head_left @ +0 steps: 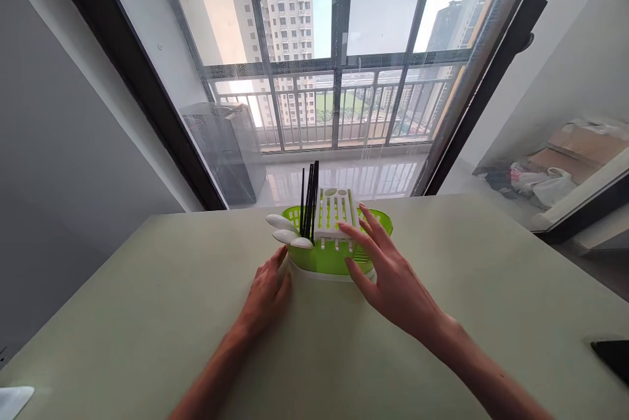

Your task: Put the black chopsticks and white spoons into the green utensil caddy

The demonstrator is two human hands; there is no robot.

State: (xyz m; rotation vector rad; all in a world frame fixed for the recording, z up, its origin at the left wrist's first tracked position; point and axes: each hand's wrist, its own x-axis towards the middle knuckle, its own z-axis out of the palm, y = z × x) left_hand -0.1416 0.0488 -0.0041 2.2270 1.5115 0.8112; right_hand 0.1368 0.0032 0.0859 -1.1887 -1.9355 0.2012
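Green caddy (319, 263) mid-width near far edge of table (196, 315); little room behind, plenty toward both side edges. Right hand (396, 277) spread at its white slotted rack (327, 232), contact hard to judge. Left hand (266, 286) by its left end, fingers bunched, thumb apart; can't tell if gripping. White spoons (284, 236), black chopsticks (309, 204) inside, lower ends hidden. Dark object (614, 358) near right edge, cut off.
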